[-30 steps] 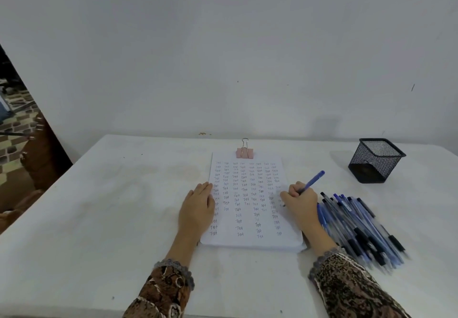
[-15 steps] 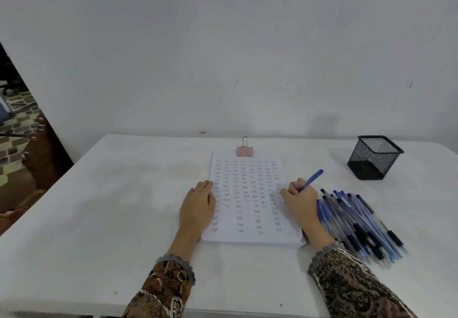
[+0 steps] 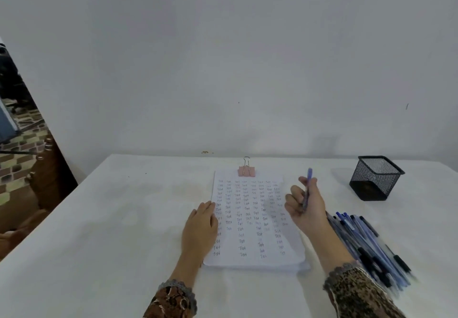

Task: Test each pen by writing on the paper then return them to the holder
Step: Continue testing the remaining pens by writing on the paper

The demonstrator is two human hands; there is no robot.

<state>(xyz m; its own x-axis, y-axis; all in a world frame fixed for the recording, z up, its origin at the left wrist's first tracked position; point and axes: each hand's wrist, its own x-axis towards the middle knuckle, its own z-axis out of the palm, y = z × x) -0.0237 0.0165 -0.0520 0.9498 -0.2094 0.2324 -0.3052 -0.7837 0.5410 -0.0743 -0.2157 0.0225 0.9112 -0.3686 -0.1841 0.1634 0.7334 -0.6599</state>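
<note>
**Right hand (image 3: 307, 212) grasps a blue pen (image 3: 309, 177) clear of the paper (image 3: 250, 221); holder (image 3: 376, 179) looks unfilled**

The right hand has its fingers curled round the blue pen. The barrel stands near upright and its tip is off the sheet, above the paper's right edge. The left hand (image 3: 200, 228) lies flat with relaxed, straight fingers on the paper's left edge, pressing it down and gripping nothing.

The white table (image 3: 119, 218) carries everything. The paper lies in the middle, in front of the person. Small handwritten test words cover its upper part in close rows, and they thin into spaced columns lower down, so there is room for more.

A pile of pens (image 3: 366, 245), blue and black, lies on the table just to the right of the paper, beside the right forearm. Whether these have been tried or are waiting cannot be told.

The black mesh holder stands at the far right, well apart from the pile, and no pen shows above its rim. A pink binder clip (image 3: 246, 171) grips the paper's far edge.

Judged from this, the writing is well advanced, given how many words there are. The returning has hardly begun, if at all: the whole pile and the pen in hand are outside the holder.
</note>
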